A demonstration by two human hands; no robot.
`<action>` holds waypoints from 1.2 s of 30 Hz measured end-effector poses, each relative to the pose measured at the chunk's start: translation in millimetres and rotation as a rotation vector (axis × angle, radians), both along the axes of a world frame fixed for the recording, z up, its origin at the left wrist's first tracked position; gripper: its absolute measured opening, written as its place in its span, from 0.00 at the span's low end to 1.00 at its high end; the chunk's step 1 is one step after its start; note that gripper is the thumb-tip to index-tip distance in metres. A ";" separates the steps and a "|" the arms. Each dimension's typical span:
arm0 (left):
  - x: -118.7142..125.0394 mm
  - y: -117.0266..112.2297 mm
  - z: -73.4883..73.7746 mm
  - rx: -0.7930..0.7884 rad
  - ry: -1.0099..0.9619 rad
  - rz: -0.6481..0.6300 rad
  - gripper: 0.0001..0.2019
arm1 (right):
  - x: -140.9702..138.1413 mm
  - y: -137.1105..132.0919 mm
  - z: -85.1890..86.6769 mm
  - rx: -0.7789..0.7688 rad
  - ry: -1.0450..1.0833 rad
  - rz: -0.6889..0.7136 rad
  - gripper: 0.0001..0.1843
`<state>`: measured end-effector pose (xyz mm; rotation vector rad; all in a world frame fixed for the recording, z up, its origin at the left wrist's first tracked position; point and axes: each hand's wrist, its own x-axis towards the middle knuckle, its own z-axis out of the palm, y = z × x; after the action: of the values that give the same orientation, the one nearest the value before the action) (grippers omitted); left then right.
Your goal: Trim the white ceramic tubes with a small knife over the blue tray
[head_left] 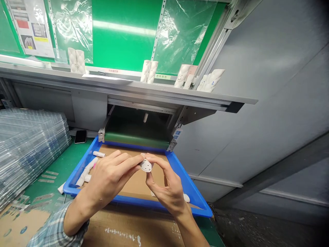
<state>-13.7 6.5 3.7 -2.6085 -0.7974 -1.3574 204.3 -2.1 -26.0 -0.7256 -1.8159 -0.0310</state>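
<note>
Both hands are over the blue tray, holding one small white tube-shaped part (146, 166) between them. Its oval end faces me and carries several small dark marks. My left hand (110, 173) comes in from the left with its fingers pressed together at the part's left side. My right hand (166, 181) curls around the part's right side, with the index finger along its top and the thumb below. The fingers hide most of the part's body.
The blue tray (183, 178) has a cardboard lining and several white tube parts (87, 171) at its left. Behind it, a green conveyor belt (136, 137) carries a small white part (145, 117). Clear plastic trays (31, 144) are stacked left, near a phone (80, 136). Sample parts (149, 71) stand on the shelf.
</note>
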 end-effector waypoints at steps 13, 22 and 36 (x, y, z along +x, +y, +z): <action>-4.7 4.5 -2.3 -0.047 -0.073 -0.058 0.13 | 0.9 -0.8 3.3 0.012 -0.042 0.023 0.27; -8.5 6.5 -1.3 -0.068 -0.029 -0.025 0.13 | 2.1 1.5 -0.7 -0.009 -0.028 0.031 0.26; 1.8 -5.3 2.6 0.150 0.008 0.216 0.12 | 2.1 1.4 2.6 0.021 -0.092 -0.013 0.24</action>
<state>-12.0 1.2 6.3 -2.3371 -0.9078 -1.2916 206.5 -0.7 -23.4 -0.7313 -1.8957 -0.0933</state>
